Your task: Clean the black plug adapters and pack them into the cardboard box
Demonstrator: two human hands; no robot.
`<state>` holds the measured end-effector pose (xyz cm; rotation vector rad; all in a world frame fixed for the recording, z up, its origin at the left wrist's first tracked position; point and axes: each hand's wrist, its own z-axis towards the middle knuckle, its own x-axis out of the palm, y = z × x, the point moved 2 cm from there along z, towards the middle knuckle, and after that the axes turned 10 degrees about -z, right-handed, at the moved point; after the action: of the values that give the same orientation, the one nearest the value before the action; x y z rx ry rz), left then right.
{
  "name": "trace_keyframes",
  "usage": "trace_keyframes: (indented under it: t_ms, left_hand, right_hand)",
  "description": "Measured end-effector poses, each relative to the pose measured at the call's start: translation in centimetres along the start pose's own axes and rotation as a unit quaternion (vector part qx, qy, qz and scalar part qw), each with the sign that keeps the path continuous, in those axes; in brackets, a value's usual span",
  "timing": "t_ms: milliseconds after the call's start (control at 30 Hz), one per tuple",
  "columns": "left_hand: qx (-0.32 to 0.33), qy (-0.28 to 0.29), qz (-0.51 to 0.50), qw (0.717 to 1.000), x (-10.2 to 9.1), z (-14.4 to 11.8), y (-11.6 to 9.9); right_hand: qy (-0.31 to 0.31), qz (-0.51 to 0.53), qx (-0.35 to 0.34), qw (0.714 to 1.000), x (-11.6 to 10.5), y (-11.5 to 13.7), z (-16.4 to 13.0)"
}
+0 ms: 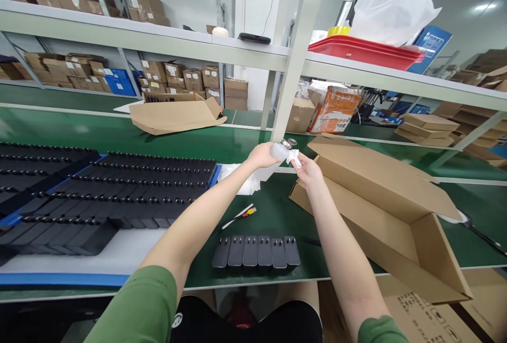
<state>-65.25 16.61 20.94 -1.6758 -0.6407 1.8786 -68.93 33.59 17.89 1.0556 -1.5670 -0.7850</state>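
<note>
My left hand (260, 156) is wrapped round a translucent white dispenser bottle (279, 151) with a metal top, its flip lid raised, held above the bench. Just right of the bottle, my right hand (309, 170) pinches a crumpled white wipe (293, 158) against or close to its top. Below my forearms, a row of black power adapters (250, 251) lies near the bench's front edge, prongs showing. Behind them are slim tools (238, 216) with white, red and yellow parts. A stack of white wipes (249, 183) lies partly hidden behind my left forearm.
Rows of black adapters (146, 182) fill a blue-edged tray (71, 279) on the left. An open cardboard box (376, 213) stands close to my right arm. A white post (295, 53) rises behind my hands to a shelf holding a red tray (364, 51).
</note>
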Motion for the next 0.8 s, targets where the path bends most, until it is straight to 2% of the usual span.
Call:
trace_keyframes:
  t_ms: [100, 200, 367, 500, 600, 700, 800]
  left_hand:
    - [-0.011, 0.022, -0.097, 0.995, 0.5, -0.2, 1.5]
    - [-0.011, 0.035, -0.151, 0.988, 1.0, -0.6, 2.7]
    - [-0.009, 0.017, -0.142, 0.990, 1.2, -1.0, 3.2]
    - [0.003, -0.017, -0.070, 0.997, 0.7, -1.5, 2.0]
    - [0.028, -0.046, 0.029, 0.998, 0.2, -2.2, 0.4]
    - [0.060, -0.078, 0.160, 0.982, -0.5, -2.6, -1.7]
    - [0.102, -0.083, 0.266, 0.955, -1.2, -2.3, -3.7]
  right_hand:
    - [0.011, 0.003, 0.000, 1.000, -0.4, 0.2, -0.7]
    - [0.019, 0.005, -0.011, 1.000, -0.7, 0.5, -1.2]
    - [0.020, -0.002, -0.032, 0.999, -0.4, 0.9, -2.0]
    - [0.021, -0.010, -0.046, 0.999, 0.3, 0.7, -2.4]
    - [0.037, -0.013, -0.049, 0.998, 0.9, 0.4, -2.2]
    - [0.054, 0.004, -0.038, 0.998, 1.3, -0.1, -1.7]
    - [0.062, 0.048, -0.009, 0.997, 1.8, -0.5, -1.4]
